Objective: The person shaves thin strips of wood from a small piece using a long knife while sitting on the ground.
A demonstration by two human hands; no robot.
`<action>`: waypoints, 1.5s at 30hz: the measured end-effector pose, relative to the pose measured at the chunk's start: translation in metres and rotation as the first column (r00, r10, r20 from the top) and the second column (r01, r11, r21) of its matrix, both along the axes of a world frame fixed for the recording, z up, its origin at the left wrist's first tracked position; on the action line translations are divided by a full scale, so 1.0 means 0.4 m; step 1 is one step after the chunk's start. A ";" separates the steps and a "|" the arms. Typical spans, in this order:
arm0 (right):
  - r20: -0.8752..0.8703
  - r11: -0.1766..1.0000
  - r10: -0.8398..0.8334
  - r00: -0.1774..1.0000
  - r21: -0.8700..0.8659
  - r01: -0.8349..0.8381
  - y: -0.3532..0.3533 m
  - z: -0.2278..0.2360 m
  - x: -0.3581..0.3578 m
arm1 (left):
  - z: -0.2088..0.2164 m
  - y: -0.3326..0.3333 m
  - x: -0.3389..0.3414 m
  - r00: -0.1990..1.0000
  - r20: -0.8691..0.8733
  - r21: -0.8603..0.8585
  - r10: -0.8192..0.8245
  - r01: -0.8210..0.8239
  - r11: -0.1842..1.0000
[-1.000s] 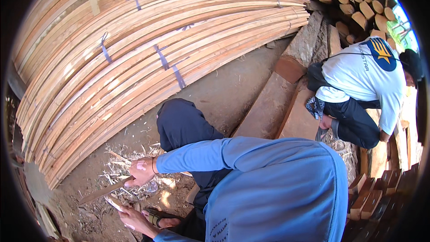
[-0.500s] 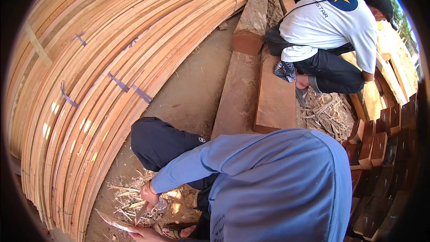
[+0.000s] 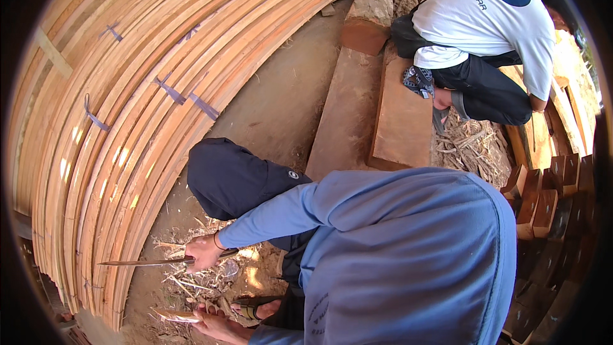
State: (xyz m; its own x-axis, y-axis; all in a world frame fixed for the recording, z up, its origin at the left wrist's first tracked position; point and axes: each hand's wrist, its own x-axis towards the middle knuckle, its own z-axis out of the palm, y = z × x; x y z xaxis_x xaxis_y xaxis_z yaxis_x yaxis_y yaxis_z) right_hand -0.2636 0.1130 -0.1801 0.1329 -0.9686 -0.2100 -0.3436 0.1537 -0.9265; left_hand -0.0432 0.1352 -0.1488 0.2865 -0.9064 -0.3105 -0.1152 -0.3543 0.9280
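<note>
Blade lifts clear: right hand [image 3: 203, 252], fingers wrapped around handle, holds long knife [image 3: 140, 262] near-level above wood shavings [image 3: 191, 284], where half-second ago it angled down close to wood. Left hand [image 3: 220, 326] grips end of pale wood piece [image 3: 174, 315], just beside sandalled foot [image 3: 265, 310]. Knife and piece now apart; no cut under way, by my reading.

Daylight, fairly bright overall; worst glare at far R, where pale timbers [image 3: 578, 108] nearly blow out. Sm. sun patches dapple the bundled wood slats [image 3: 150, 128] & dirt floor [image 3: 278, 99]. Stacked beams [image 3: 544, 213], lower R, fall off into deep shade. Fisheye bends slats into arcs, w/ black vignette all round. Right hand [image 3: 203, 252] & left hand [image 3: 218, 327] appear sm., fine detail soft.
</note>
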 end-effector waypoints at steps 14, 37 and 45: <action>-0.285 0.997 0.070 0.956 0.047 -0.059 -0.038 -0.031 -0.028 | 0.057 -0.022 -0.037 1.000 0.004 -0.078 0.022 -0.021 0.997; -0.515 0.974 0.196 0.834 0.003 -0.227 -0.053 0.065 -0.002 | 0.003 0.013 -0.011 0.868 0.453 0.113 -0.202 0.168 0.979; -0.457 0.941 0.307 0.835 0.014 -0.338 0.006 0.055 -0.045 | -0.038 0.006 0.008 0.953 0.267 0.162 -0.143 0.101 0.982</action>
State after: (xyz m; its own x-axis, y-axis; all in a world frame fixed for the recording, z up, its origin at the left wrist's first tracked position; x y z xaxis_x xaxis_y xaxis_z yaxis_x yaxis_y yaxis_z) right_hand -0.2817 0.1155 -0.1579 0.3475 -0.9007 -0.2606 -0.7414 -0.0937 -0.6645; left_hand -0.0400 0.1377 -0.1640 0.2696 -0.8911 -0.3650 -0.4105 -0.4492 0.7936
